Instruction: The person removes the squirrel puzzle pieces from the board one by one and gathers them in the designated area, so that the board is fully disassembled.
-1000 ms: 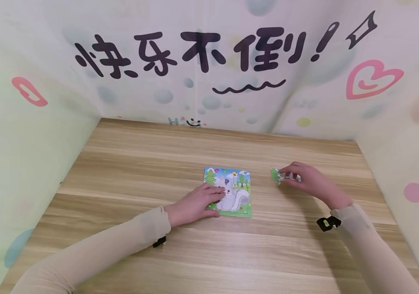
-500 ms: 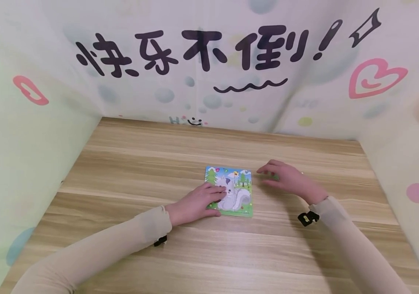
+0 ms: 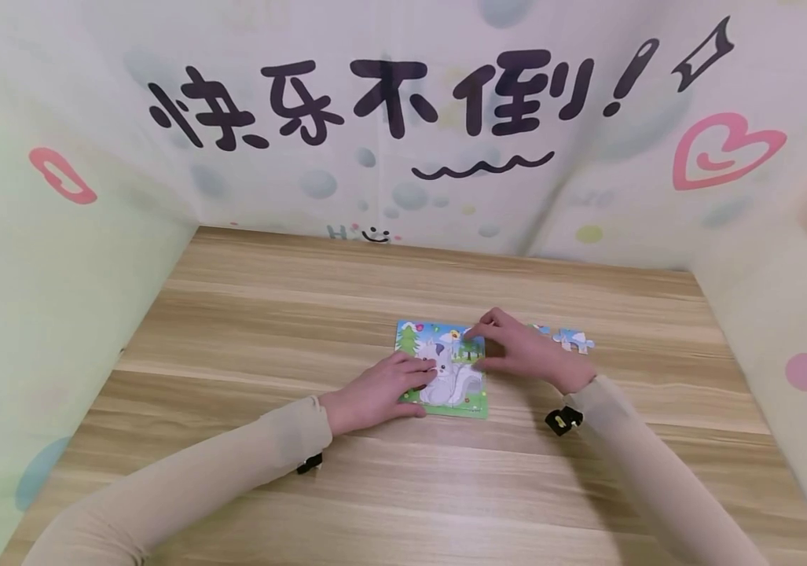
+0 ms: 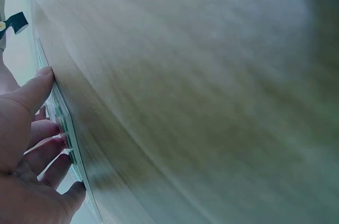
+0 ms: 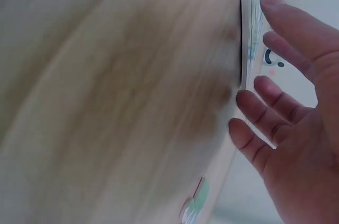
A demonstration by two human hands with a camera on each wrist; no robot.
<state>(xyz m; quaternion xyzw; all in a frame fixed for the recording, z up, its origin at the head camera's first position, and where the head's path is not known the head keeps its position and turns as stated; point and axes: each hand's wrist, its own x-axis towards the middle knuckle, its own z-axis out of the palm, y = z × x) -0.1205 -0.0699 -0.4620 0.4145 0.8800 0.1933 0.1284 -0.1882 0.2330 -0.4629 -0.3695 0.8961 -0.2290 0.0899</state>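
A square jigsaw puzzle [image 3: 445, 395] with a grey squirrel, trees and sky lies on the wooden table. My left hand [image 3: 378, 391] rests on its left side, fingers reaching over the squirrel. In the left wrist view, fingers [image 4: 45, 152] touch the puzzle's edge. Over the puzzle's upper right part is my right hand [image 3: 522, 354], thumb and fingers spread apart. The right wrist view shows nothing between those fingers [image 5: 259, 115]; whether they touch the puzzle I cannot tell. Loose jigsaw pieces [image 3: 576, 339] lie right of the puzzle, partly hidden behind the right hand.
The wooden table [image 3: 290, 306] is bounded at the back by a printed cloth [image 3: 290, 185] with large black characters. Cloth walls [image 3: 78, 314] also stand at both sides. A black strap [image 3: 563, 420] is at the right wrist.
My right hand has let go of the loose pieces at the right and moved left to the puzzle, uncovering those pieces. The left hand has stayed in place on the puzzle.
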